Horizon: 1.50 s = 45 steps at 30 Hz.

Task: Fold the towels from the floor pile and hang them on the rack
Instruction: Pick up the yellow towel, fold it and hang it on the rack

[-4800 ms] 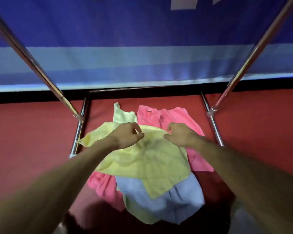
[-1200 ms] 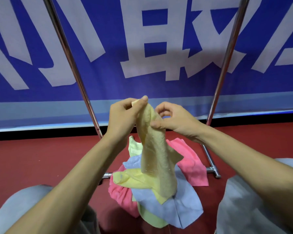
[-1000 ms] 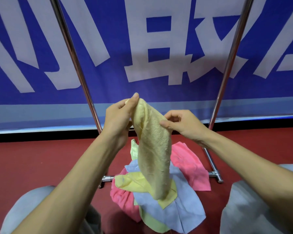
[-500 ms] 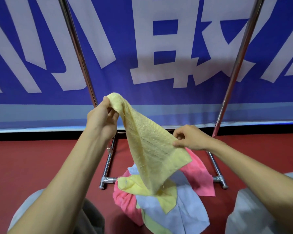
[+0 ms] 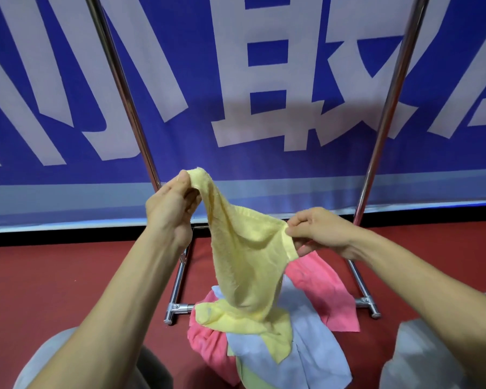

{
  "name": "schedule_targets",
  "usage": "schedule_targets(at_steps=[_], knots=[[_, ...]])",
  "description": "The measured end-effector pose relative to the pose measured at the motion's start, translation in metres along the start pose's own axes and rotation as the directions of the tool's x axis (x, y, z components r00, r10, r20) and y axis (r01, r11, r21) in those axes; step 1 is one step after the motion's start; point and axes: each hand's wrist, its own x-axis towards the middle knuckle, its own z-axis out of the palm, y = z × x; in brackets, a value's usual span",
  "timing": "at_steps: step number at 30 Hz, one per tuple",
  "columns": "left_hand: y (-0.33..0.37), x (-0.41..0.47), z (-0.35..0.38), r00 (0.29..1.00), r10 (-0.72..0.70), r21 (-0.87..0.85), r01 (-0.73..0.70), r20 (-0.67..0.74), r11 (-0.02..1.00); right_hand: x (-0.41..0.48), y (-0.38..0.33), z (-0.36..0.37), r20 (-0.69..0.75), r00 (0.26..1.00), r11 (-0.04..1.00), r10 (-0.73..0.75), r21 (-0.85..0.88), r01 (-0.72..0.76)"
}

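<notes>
- Above the floor pile, the yellow towel [image 5: 244, 248] hangs in the air between both hands; its lower end drapes down onto the pile [image 5: 267, 341] of pink, blue and yellow-green towels on the red floor [image 5: 54, 282].
- The left hand [image 5: 171, 209] pinches one upper corner between thumb and fingers, held high. The right hand [image 5: 317, 231] pinches the opposite edge, lower and to the right.
- Change: about a second ago the towel hung as a narrow twisted strip with both hands close together. The hands are now well apart and the cloth is opened into a broad sagging sheet.
- Meaning, as a judgement: the towel is spread for folding but not yet flat or folded; the top edge slopes because the left hand is higher.
- The rack [image 5: 387, 113] stands just behind the pile, its two chrome uprights rising on either side. The hanging bar is out of view, so whether any towel hangs there cannot be told.
- A blue banner [image 5: 264, 80] with white characters stands behind the rack.
</notes>
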Motion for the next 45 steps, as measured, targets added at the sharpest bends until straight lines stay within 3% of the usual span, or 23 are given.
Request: schedule_targets(at_steps=[6,11,18,27,33,35,38,41,43,45], knots=[[-0.013,-0.011,0.013,0.981,-0.112,0.123,0.093,0.16,0.988,-0.017,-0.024,0.004,-0.008,0.997,0.933,-0.077,0.353,0.075],[-0.033,-0.026,0.022,0.951,-0.087,0.354,-0.024,0.296,0.935,-0.02,-0.033,0.004,-0.127,0.992,0.808,0.008,0.585,0.068],[-0.042,-0.035,0.026,0.902,0.032,0.544,-0.287,0.43,0.789,-0.024,-0.034,0.007,-0.159,0.984,0.858,0.078,0.513,0.015],[-0.044,-0.044,0.026,0.795,0.131,0.619,-0.553,0.593,0.558,-0.016,-0.029,0.008,-0.07,0.98,0.74,0.185,0.666,-0.092],[-0.05,-0.048,0.026,0.656,0.307,0.607,-0.755,0.69,0.248,-0.017,-0.031,0.006,-0.067,0.98,0.698,0.189,0.71,-0.086],[-0.051,-0.047,0.026,0.625,0.342,0.594,-0.778,0.701,0.205,-0.018,-0.031,0.005,-0.073,0.982,0.711,0.174,0.7,-0.074],[-0.05,-0.045,0.028,0.638,0.304,0.582,-0.77,0.708,0.26,-0.021,-0.03,0.001,-0.103,0.989,0.836,0.109,0.547,-0.035],[-0.048,-0.039,0.027,0.745,0.202,0.616,-0.647,0.635,0.449,-0.023,-0.027,-0.003,-0.191,0.982,0.97,0.006,0.238,0.04],[-0.045,-0.036,0.026,0.796,0.121,0.615,-0.545,0.593,0.57,-0.023,-0.024,-0.005,-0.24,0.969,0.993,-0.065,0.084,0.087],[-0.039,-0.035,0.025,0.805,0.081,0.603,-0.503,0.588,0.62,-0.021,-0.022,-0.004,-0.275,0.947,0.987,-0.164,-0.047,0.157]])
